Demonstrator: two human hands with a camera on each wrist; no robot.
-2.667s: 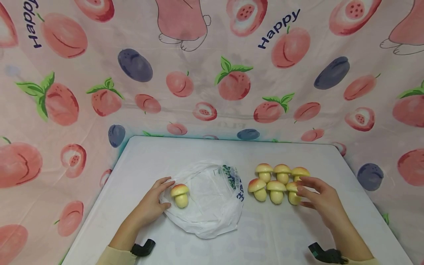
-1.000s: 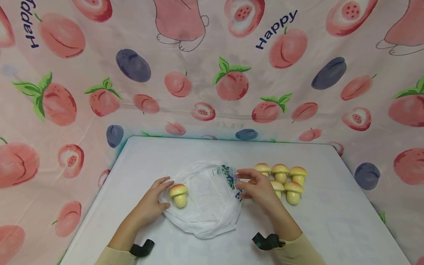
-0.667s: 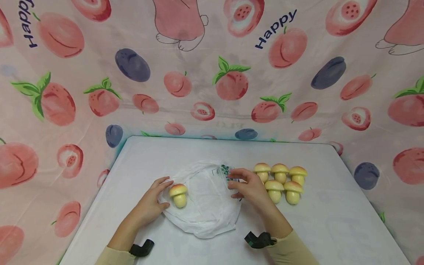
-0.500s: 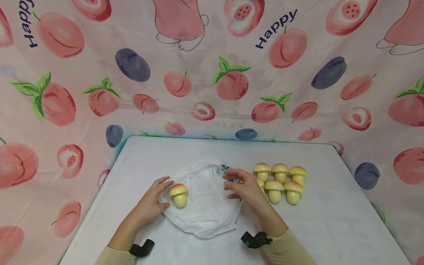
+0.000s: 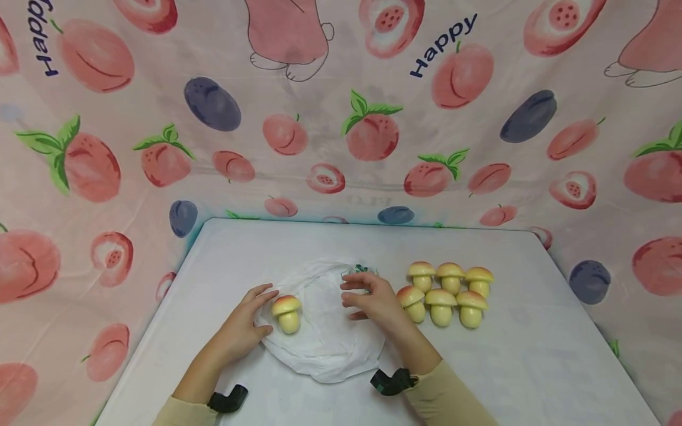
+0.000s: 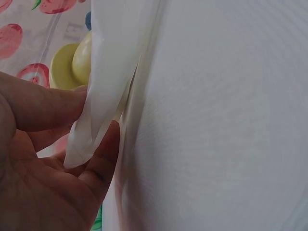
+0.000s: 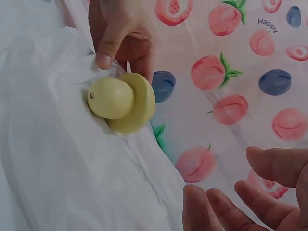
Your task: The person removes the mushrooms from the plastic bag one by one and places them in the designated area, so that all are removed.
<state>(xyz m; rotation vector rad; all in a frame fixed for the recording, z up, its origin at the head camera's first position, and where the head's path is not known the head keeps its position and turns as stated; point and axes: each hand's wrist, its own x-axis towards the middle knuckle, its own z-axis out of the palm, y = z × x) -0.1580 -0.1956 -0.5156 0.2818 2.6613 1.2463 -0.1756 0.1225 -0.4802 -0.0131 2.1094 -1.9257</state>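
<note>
My left hand (image 5: 242, 325) pinches the left edge of a white plastic bag (image 5: 325, 355); the left wrist view shows a fold of the bag (image 6: 103, 96) between thumb and finger. One toy mushroom (image 5: 288, 315), yellow with a reddish cap, lies on the bag just beside those fingers. In the right wrist view this mushroom (image 7: 115, 103) shows its pale stem and underside. Over the bag's right part my right hand (image 5: 375, 299) is held with fingers apart and nothing between them, covering much of the bag's green print (image 5: 362, 269).
Several more toy mushrooms (image 5: 441, 306) stand in two rows on the white table (image 5: 533, 355), right of the bag. Behind the table hangs a pink cloth (image 5: 330, 106) with fruit prints. A black wrist device (image 5: 391, 381) sits on each forearm.
My right hand has moved left, from the far end of the mushroom rows to above the bag, carrying nothing. My left hand and the mushroom beside it have stayed in place.
</note>
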